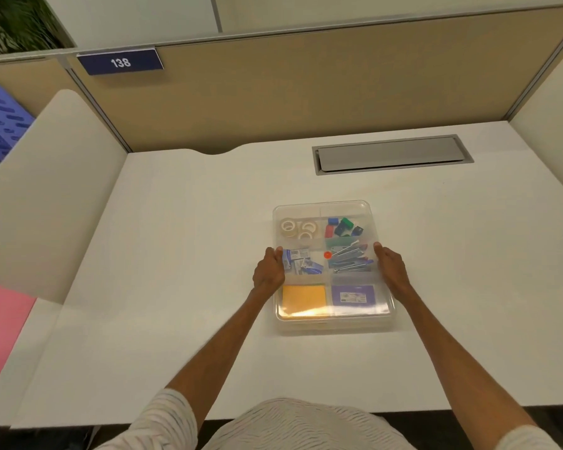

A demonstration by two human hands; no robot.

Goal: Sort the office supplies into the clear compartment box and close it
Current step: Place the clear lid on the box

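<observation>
- Our left hand (268, 269) grips the left edge of the clear compartment box (333, 323), thumb on top and fingers curled round the side. Our right hand (391, 266) holds the opposite edge likewise.
- Between the hands, the box lies flat on the desk (176, 254), and its lid (345, 209) seems to be on.
- Beside the left thumb lie staple boxes (301, 261), and beyond them tape rolls (298, 227).
- We should press both edges evenly, then work towards the corners, keeping the box flat.
</observation>
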